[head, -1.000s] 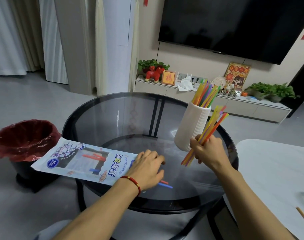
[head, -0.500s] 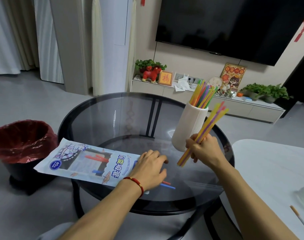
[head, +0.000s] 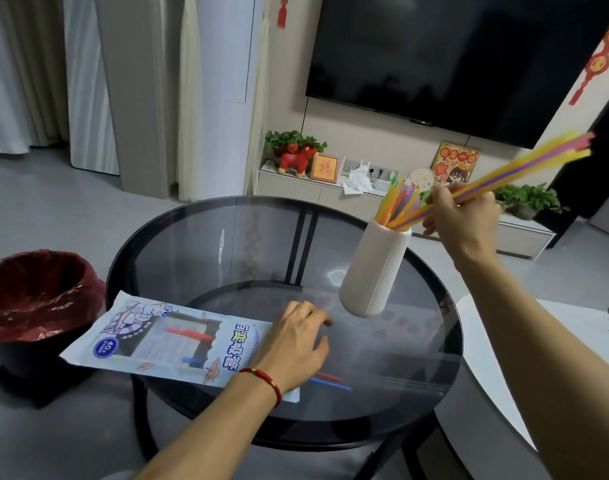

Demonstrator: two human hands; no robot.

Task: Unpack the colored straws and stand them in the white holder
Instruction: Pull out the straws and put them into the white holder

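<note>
You're gripping a bundle of thin coloured plastic straws [head: 525,171] w/ your right hand [head: 460,216]; low ends slanting down-left, prob. already entering the ribbed white holder [head: 374,271]. Left hand [head: 296,344] resting flat, fingers relaxed, on the packet [head: 150,344].

A grey floor [head: 46,188] is seen running back to pale curtains [head: 29,71] and a tall white column unit [head: 223,91], while a large dark television [head: 452,53] is mounted on the beige wall — red hanging ornaments [head: 597,60] are fixed beside it. Below the screen a low white cabinet [head: 296,188] is lined with potted greenery [head: 528,199], a red horse figure [head: 298,157] and framed pictures [head: 324,168]. In the foreground a round glass table [head: 199,244] with a black rim is set beside a black bin lined in red plastic [head: 36,296] — a white tabletop [head: 573,327] is partly seen at the right edge.
</note>
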